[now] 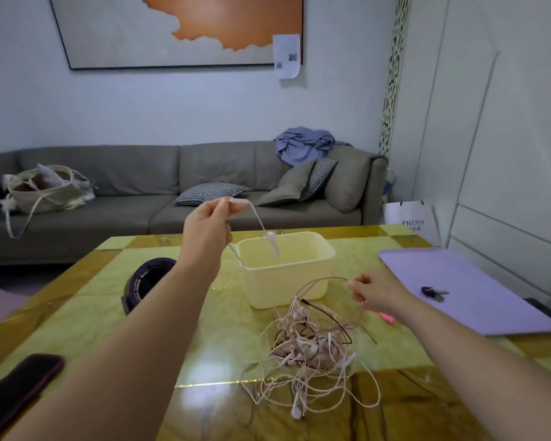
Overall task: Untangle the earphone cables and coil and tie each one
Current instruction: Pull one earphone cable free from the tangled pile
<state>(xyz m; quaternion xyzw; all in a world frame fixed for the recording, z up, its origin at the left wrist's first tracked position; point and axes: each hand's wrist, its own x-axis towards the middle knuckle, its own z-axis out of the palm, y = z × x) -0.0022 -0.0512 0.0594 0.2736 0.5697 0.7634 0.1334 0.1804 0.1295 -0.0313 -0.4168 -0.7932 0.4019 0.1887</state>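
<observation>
A tangled heap of pale pink, white and dark earphone cables [312, 351] lies on the yellow-green table [115, 300] in front of me. My left hand [209, 224] is raised high above the table and pinches one white cable, whose earbud [272, 241] dangles in front of the cream bin. The cable runs down from that hand behind my forearm. My right hand [374, 289] hovers lower, right of the heap, pinching a pink cable loop [328, 281] that rises out of the tangle.
A cream plastic bin [287, 268] stands behind the heap. A lilac tray [465, 288] with keys [434, 293] sits at the right, a pink item [387, 318] beside it. A dark round device [147, 278] and a black phone [16, 389] lie at the left. A grey sofa is beyond.
</observation>
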